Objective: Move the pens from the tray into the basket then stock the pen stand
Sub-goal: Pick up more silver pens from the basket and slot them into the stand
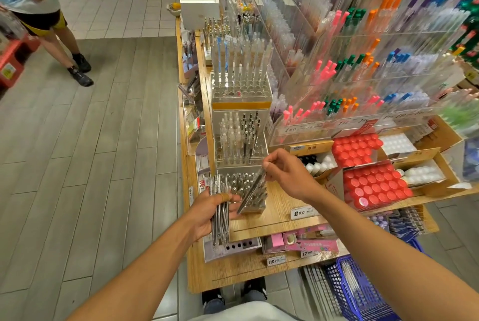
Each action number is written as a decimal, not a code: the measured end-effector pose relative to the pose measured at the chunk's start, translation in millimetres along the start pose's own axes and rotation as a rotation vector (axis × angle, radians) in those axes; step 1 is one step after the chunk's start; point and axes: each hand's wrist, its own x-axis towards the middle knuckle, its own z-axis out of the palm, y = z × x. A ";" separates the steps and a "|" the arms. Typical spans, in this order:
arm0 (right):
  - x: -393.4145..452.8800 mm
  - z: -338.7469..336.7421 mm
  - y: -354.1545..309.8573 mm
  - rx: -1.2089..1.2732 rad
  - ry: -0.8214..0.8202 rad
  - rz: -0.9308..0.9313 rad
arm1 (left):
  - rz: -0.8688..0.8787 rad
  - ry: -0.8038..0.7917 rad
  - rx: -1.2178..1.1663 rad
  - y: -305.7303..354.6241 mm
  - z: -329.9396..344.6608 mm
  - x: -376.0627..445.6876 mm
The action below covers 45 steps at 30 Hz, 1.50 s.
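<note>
Head view: right hand (pixel 286 173) is pinching one pen (pixel 252 189), slanting tip-down just above the stand (pixel 246 192); left hand (pixel 207 213) is gripping a bundle (pixel 220 214) upright beside it; basket (pixel 363 292) lying lower right

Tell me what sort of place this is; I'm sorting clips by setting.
Most likely a stationery shop aisle: clear racks of coloured pens, price tags along the wooden shelf, and a blue shopping basket on the floor.
</note>
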 end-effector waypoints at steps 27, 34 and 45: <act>-3.7 31.0 60.0 -0.740 -0.068 -0.260 | -0.053 -0.004 -0.125 -21.9 -16.4 -3.0; -12.3 42.5 61.4 -0.823 0.030 -0.240 | -0.040 -0.016 -0.050 -20.5 -13.2 -3.8; -8.4 62.5 14.9 0.059 -0.114 0.251 | -0.016 -0.076 0.027 -13.7 1.0 -8.0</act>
